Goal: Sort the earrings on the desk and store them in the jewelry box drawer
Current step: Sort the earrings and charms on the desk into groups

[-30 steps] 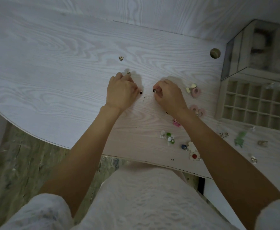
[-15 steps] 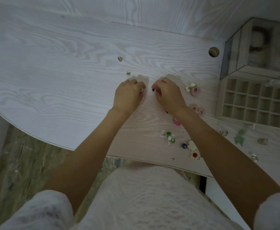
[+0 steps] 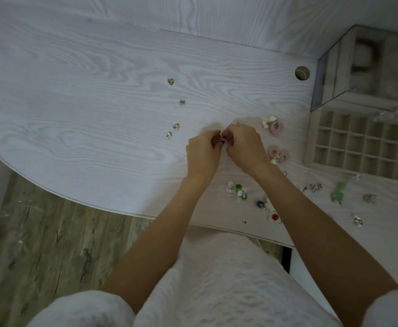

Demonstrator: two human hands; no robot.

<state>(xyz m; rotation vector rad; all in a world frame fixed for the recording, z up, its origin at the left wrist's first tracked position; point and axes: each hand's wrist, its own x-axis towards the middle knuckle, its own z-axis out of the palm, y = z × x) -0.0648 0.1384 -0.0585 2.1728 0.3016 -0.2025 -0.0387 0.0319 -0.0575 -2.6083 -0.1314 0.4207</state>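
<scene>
My left hand (image 3: 202,153) and my right hand (image 3: 245,143) meet at the desk's middle, fingertips together, both pinching small dark earrings (image 3: 223,139) between them. Several small stud earrings lie to the left: a gold triangle stud (image 3: 171,81), a square stud (image 3: 182,102), a second triangle stud (image 3: 176,126) and a clear square stud (image 3: 168,135). Pink round earrings (image 3: 276,127) lie right of my hands, more pink ones (image 3: 279,154) below them. The jewelry box drawer (image 3: 363,143), a grid of small compartments, stands pulled out at the right.
The jewelry box (image 3: 368,72) stands at the back right, beside a round cable hole (image 3: 302,72). Flower earrings (image 3: 238,192), a red-centred flower (image 3: 274,217), a green charm (image 3: 338,192) and other small pieces lie near the curved front edge of the desk (image 3: 98,204).
My left hand moved right to meet my right hand, uncovering two studs on the desk at its left. Both hands now pinch the small dark earrings together.
</scene>
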